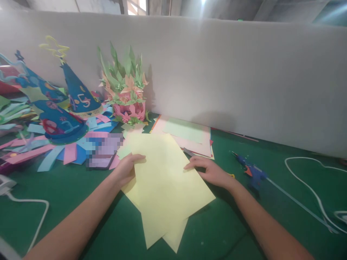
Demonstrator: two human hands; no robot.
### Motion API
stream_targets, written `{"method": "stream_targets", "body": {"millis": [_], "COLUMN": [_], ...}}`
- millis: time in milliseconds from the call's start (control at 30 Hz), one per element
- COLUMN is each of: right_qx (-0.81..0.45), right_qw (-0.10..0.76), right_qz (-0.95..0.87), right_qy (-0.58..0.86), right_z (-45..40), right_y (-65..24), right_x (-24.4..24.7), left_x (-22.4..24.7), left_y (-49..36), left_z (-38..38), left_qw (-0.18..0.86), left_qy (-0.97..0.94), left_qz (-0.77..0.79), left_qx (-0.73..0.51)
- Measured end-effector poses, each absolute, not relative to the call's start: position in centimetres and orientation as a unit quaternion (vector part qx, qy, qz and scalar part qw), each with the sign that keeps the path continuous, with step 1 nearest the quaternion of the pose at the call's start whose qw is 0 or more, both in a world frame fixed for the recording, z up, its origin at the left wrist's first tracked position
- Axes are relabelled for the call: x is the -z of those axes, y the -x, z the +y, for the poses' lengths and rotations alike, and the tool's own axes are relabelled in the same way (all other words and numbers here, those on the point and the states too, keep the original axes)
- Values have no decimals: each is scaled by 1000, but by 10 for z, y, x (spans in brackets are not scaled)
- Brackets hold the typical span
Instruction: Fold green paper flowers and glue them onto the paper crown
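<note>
Several pale yellow paper sheets (165, 180) are fanned out over the green table, their lower corners pointing in different directions. My left hand (127, 169) grips the sheets' left edge, its thumb on top and the other fingers partly hidden. On the right edge, my right hand (207, 169) pinches the paper between thumb and fingers. A dark pointed blade (188, 152) shows just above the right hand; the rest of it is hidden. Behind the yellow paper lies a stack of pale pink and green sheets (187, 131).
Blue decorated cone hats (81, 94) and colored paper strips fill the left side. A pink and green paper-flower crown (130, 90) stands by the white partition (244, 79). A blurred phone (105, 151) lies left. At right are a blue glue gun (253, 173) and white cable (306, 180).
</note>
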State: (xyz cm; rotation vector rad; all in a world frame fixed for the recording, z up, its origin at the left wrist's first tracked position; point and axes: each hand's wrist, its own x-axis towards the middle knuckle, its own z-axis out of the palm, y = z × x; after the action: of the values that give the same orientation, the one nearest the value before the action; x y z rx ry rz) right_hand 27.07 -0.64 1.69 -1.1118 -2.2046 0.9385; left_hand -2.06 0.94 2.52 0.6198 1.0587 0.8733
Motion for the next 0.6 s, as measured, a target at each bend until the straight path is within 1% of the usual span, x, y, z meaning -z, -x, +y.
{"method": "stream_targets", "body": {"millis": [100, 267, 333, 400, 533, 600], "right_qx": [-358, -482, -509, -517, -548, -561], "right_qw": [296, 368, 390, 415, 467, 478], "right_qz": [-771, -652, -601, -560, -488, -466], "right_qy": [434, 455, 477, 497, 493, 489], "right_z": [-5, -6, -7, -8, -8, -7], "right_y": [-269, -261, -257, -255, -254, -254], "right_x": [-13, -12, -13, -11, -3, 1], "left_x": [-21, -14, -14, -16, -20, -20], "left_y": [21, 22, 21, 21, 24, 28], "left_z": [10, 12, 12, 10, 3, 1], "left_qw": [718, 707, 713, 727, 769, 793], "left_qy": [-302, -319, -317, -317, -325, -315], "left_qz": [453, 436, 433, 429, 435, 422], "left_qx": [-433, -457, -452, -432, -338, -308]}}
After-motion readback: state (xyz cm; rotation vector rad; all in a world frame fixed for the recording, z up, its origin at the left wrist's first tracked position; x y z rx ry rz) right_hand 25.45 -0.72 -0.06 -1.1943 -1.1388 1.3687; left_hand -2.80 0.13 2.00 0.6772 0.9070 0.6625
